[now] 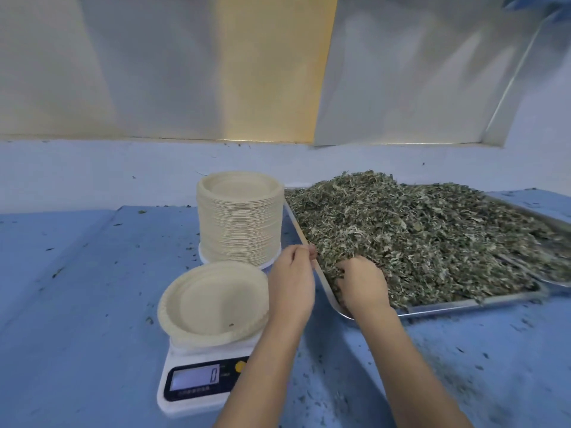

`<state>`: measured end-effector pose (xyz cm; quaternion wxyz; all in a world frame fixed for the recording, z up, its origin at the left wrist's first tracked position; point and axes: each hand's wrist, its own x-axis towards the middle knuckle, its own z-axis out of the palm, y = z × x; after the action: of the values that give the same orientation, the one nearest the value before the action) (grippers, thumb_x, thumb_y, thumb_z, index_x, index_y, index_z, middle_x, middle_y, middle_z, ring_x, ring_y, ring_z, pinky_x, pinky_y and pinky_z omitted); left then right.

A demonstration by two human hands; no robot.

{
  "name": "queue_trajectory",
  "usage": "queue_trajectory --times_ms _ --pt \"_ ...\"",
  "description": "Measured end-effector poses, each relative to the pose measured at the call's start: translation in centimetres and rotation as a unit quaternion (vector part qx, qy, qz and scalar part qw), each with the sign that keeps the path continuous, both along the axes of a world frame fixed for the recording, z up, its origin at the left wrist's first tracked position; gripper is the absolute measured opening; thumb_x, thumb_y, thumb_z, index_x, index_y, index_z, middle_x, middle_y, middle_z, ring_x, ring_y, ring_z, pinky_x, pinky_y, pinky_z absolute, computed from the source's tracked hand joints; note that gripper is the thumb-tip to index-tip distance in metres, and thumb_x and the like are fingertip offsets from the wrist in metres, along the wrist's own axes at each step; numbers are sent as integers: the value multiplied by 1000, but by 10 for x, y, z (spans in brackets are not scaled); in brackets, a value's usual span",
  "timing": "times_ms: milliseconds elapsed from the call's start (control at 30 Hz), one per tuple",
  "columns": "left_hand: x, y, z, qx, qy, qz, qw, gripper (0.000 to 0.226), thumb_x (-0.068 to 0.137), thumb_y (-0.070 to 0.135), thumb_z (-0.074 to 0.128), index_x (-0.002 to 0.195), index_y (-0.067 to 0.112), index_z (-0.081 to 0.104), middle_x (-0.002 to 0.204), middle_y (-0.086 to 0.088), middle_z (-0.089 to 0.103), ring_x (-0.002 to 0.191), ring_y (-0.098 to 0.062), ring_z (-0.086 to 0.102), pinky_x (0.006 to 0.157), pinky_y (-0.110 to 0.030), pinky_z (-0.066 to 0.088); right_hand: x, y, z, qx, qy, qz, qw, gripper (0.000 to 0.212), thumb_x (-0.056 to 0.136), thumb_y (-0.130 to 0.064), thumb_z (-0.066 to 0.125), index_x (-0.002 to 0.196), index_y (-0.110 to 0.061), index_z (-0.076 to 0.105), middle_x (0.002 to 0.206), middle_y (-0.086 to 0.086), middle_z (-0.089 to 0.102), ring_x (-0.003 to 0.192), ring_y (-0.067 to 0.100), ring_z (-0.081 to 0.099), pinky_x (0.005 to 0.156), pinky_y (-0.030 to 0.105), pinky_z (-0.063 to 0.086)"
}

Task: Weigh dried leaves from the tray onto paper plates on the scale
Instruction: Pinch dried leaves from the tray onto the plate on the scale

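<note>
The dried leaves (417, 236) are heaped in a metal tray (463, 305) on the right side of the blue counter (77, 304). The right hand (361, 282) is dug into the near-left corner of the pile, fingers curled into a clump of leaves. The left hand (292, 279) is curled right at the tray's left rim, can't tell if it's actually gripping it. Just left of that, a couple of paper plates (213, 301) sit on the scale (200, 384), which reads 0. There's a tall plate stack (241, 217) behind, and leaf crumbs everywhere.
</note>
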<state>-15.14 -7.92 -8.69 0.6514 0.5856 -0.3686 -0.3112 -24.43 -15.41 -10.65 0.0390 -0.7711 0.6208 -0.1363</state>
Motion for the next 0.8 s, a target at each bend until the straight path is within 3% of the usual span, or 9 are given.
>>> queue_trajectory --times_ms 133,233,300,467,533,600,667,733,800 --pt "-6 -12 -10 15 115 -46 992 23 99 21 39 105 15 61 95 1 58 89 -9 56 93 -32 47 -4 -2 -1 -30 -27 -18 999 24 88 -13 57 108 -14 69 105 13 68 102 33 62 80 34 49" --pt "-8 -22 -10 28 187 -68 980 17 100 24 39 90 16 49 85 2 46 74 -9 44 74 -23 40 -7 -3 -3 -45 -69 -29 996 25 85 -13 59 107 -14 71 98 12 69 94 33 63 76 34 51" --pt "-11 -32 -10 49 210 -77 974 17 101 30 38 91 19 46 87 3 44 81 -11 42 80 -27 35 -10 -4 -1 -49 -130 -35 990 29 83 -13 60 109 -15 71 93 12 71 84 30 64 70 32 51" --pt "-23 -43 -11 38 253 -84 963 40 101 35 34 139 26 43 144 5 40 125 -6 38 96 -26 28 -22 -10 11 -51 -329 -55 941 30 80 -22 67 110 -21 73 69 -2 68 50 8 53 47 11 37" --pt "-29 -43 -8 26 266 -88 960 42 102 35 32 143 31 37 152 6 30 137 -10 29 100 -26 24 -26 -13 13 -21 -429 -67 901 29 79 -24 70 108 -21 73 73 -6 67 55 1 52 52 10 40" --pt "-33 -43 -6 12 299 -89 950 38 102 35 32 138 31 43 143 7 45 132 -7 40 94 -21 31 -27 -14 14 47 -566 -68 820 28 77 -23 75 105 -20 73 87 -4 70 70 7 59 71 26 52" --pt "-37 -45 -5 -8 350 -97 932 26 102 34 35 110 26 59 93 15 72 84 8 66 65 -6 45 -26 -13 15 107 -662 -67 739 15 77 -17 76 91 -22 71 77 -4 66 70 12 56 68 31 51" --pt "-40 -47 -4 -19 391 -91 916 27 102 32 37 92 22 59 61 15 69 54 5 64 42 -9 45 -23 -12 16 140 -722 -59 675 15 78 -12 76 85 -23 68 72 -3 64 70 13 56 66 29 51" --pt "-42 -48 -2 -23 417 -73 906 27 101 33 38 111 22 61 88 10 72 75 -3 66 59 -18 49 -19 -11 17 169 -756 -48 630 24 78 -11 76 100 -18 69 87 1 70 82 16 64 73 31 54"
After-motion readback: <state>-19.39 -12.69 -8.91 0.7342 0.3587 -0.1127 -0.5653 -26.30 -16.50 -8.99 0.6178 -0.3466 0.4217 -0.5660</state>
